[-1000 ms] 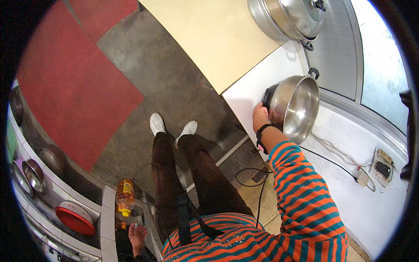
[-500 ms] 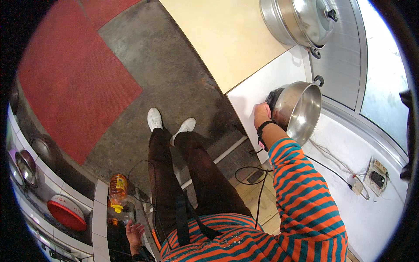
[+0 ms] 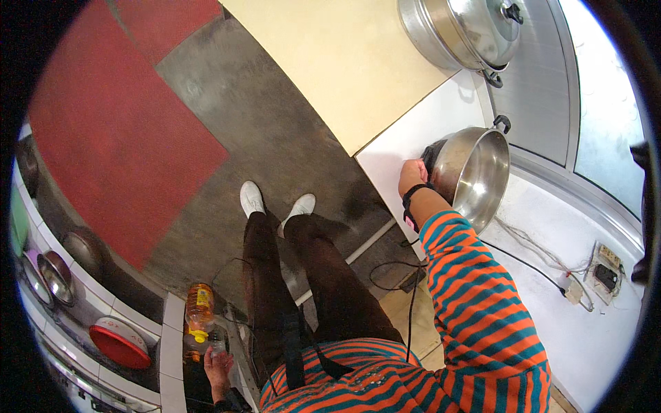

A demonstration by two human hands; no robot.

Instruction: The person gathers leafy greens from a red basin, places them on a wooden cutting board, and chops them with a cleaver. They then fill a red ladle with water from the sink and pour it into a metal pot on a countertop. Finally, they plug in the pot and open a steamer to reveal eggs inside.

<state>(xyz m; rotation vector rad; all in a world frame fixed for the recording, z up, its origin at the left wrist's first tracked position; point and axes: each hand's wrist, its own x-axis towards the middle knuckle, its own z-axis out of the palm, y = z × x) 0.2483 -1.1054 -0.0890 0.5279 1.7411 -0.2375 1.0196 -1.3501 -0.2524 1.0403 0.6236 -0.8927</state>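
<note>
At the right, my right hand (image 3: 413,172) is closed with bent fingers against the dark base (image 3: 432,155) of a wide steel pot (image 3: 451,168). What the fingers hold there is hidden. The pot's inside shows bare steel, and a black handle (image 3: 502,124) sticks out on its far side. Low at the left, my left hand (image 3: 219,366) is open with its fingers apart, just beside a clear bottle (image 3: 217,337). An orange-brown oil bottle (image 3: 200,306) with a yellow cap stands next to it.
A lidded steel steamer pot (image 3: 461,31) sits on the cream tabletop (image 3: 330,62). A socket strip (image 3: 606,274) with cables lies on the white counter (image 3: 551,330). At the left are a red-rimmed basin (image 3: 120,344) and a metal bowl (image 3: 55,277). A black cable (image 3: 411,303) hangs beside my legs.
The view has shifted slightly, so the floor and left-side things sit further right. My left hand has come up closer to the clear bottle. My right hand stays at the pot's base.
</note>
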